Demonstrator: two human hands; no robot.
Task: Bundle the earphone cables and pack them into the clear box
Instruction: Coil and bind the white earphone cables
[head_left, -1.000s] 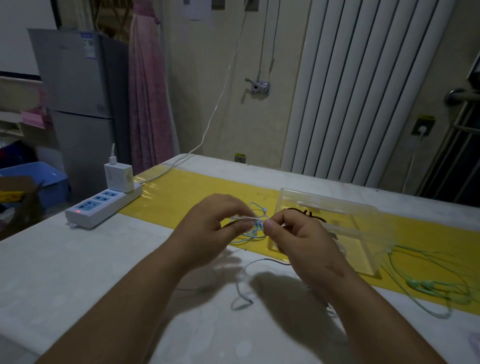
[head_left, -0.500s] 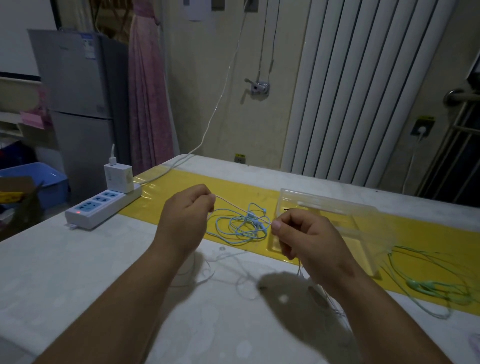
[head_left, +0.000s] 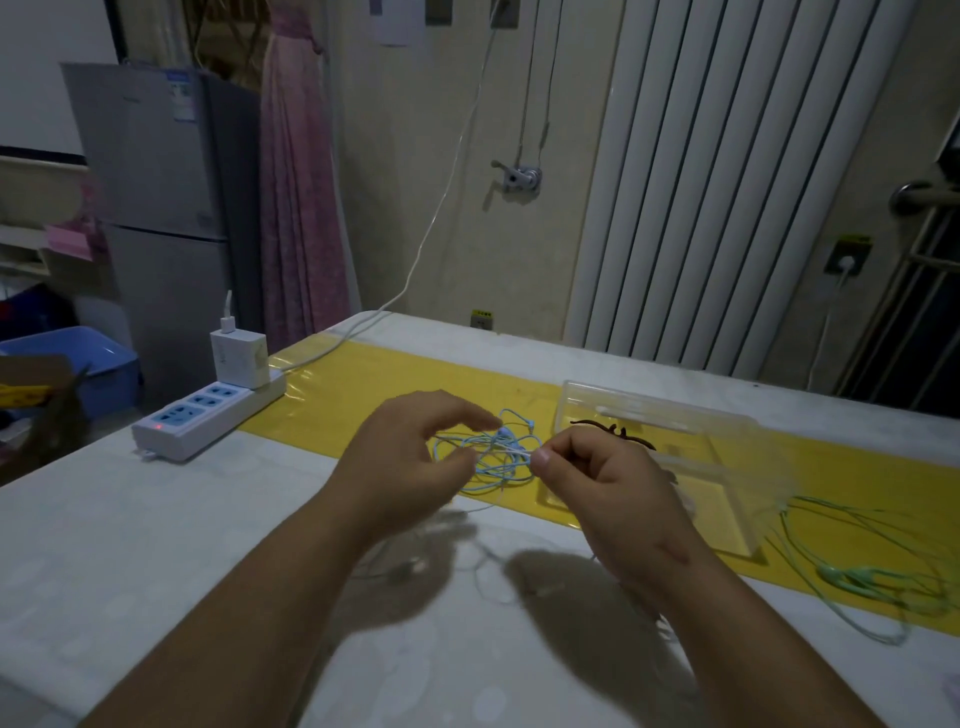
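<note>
White earphone cable slack is being trailed, dim in shadow, over the tabletop toward its near edge. Above it, a short left-to-right span is being pinched by the right hand. The left hand, loosely curled, is meeting it, but its grip cannot be told. Beyond, a blue earphone cable is lying tangled, and the clear box is being partly hidden rightward.

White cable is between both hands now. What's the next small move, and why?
Probably draw out a length with the left hand and fold it back to the right hand, which pinches the white cable: much of it lies loose on the table below, unbundled.
</note>
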